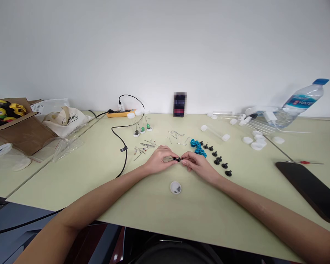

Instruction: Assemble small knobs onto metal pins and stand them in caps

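Observation:
Both hands meet over the middle of the table, pinching one small black part between their fingertips. My left hand grips its left end, where a thin metal pin shows by the fingers. At its right end are the closed fingers of my right hand. A shallow white cap with a few small dark pieces in it lies just below the hands. Right of my right hand are blue round knobs and a row of black flanged parts. Several thin metal rods lie left of my left hand.
Bent hex keys lie behind the hands. Three clear tubes with green and dark contents stand back left near a black cable. White caps, a tilted water bottle and a dark slab are right; a cardboard box is left.

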### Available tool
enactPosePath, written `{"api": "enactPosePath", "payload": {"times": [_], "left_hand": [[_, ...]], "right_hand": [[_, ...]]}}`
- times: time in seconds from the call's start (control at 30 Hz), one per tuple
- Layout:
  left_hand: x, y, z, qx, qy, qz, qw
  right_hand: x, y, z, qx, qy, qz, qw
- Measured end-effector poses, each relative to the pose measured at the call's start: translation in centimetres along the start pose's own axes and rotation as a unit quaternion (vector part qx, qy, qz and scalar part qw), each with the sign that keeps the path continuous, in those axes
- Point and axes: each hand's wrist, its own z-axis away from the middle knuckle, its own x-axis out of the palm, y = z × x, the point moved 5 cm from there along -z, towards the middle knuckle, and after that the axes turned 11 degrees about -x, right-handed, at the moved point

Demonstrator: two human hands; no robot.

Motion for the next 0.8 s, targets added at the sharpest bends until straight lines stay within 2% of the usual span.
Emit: {"api": "enactPosePath", "payload": {"times": [0.8], "left_hand": [[-0.02,-0.08,0.06,-0.006,0.006,0.013,1.0]], "right_hand": [[0.09,0.36,-0.09,-0.023,0.005,-0.012,1.0]]}}
